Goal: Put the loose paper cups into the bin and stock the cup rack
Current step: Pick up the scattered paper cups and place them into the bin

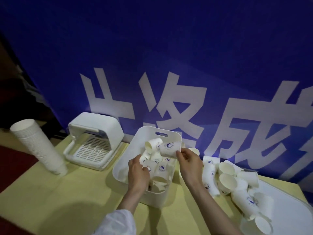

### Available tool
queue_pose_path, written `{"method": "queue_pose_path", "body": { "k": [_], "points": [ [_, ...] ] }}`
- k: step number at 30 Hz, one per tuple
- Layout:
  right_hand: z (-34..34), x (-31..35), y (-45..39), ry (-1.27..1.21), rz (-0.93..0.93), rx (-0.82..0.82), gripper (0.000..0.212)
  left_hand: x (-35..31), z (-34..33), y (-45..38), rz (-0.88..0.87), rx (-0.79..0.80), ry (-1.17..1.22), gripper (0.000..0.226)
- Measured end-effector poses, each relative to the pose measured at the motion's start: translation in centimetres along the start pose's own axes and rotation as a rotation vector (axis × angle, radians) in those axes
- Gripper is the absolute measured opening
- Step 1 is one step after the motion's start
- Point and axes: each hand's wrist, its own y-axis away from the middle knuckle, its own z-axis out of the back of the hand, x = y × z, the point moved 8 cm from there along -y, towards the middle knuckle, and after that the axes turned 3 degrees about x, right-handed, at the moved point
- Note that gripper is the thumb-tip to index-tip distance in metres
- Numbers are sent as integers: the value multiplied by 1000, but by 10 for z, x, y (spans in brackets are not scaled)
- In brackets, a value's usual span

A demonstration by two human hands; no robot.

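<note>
A white plastic bin (133, 145) with a handle slot stands mid-table and holds several white paper cups with blue logos. My left hand (138, 172) reaches into the bin, its fingers closed around a cup (149, 164) among the pile. My right hand (188, 160) holds another logo cup (168, 148) by its rim, above the bin's right side. More loose cups (227, 175) lie scattered to the right of the bin. The white cup rack (94, 141), with a slatted tray and a hood, sits left of the bin with no cups in it.
A tall leaning stack of plain white cups (39, 146) stands at the table's left edge. A white oval tray (291, 211) at the right edge carries part of the loose cups. A blue banner with large white characters hangs right behind the yellow table (67, 200).
</note>
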Motion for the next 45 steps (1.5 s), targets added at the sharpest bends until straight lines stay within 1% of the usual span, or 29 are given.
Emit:
{"method": "queue_pose_path", "body": {
  "k": [2,4,6,7,9,11,13,17,22,28,31,34,36,39,43,45],
  "points": [
    [-21,9,-7,-3,-2,97,30,6,7,-1,-1,5,9,52],
    [-39,5,-11,54,-40,180,45,7,12,-4,2,5,28,51],
    [-46,-6,-9,59,-73,191,52,4,17,-6,-3,-5,46,49],
    [-46,-12,-7,55,-85,180,52,2,17,-8,-11,-10,56,47],
    [-42,-26,-1,48,-101,167,44,-5,13,-10,-35,-9,66,45],
    [-31,-40,6,55,-132,147,34,-13,1,-9,-74,16,68,43],
    [-13,-57,11,54,-177,110,29,-26,-20,-5,-119,57,68,41],
    [31,-94,20,79,-284,32,27,-51,-70,6,-220,148,27,36],
    [90,-137,26,236,-336,-25,29,-60,-143,15,-306,303,-103,36],
    [118,-182,15,467,-395,64,33,-34,-217,14,-249,546,-460,35],
    [119,-199,5,472,-415,127,33,-22,-236,14,-191,666,-599,33],
    [113,-213,-5,455,-437,184,38,-13,-247,12,-154,739,-694,38],
    [107,-222,-10,456,-456,217,40,-8,-250,8,-129,753,-721,43],
    [98,-229,-11,512,-423,259,37,-6,-250,4,-99,736,-695,42],
    [97,-224,-10,539,-367,208,36,-12,-243,1,-73,690,-623,39],
    [100,-215,-8,514,-351,160,37,-17,-237,2,-74,664,-581,36]
  ]
}}
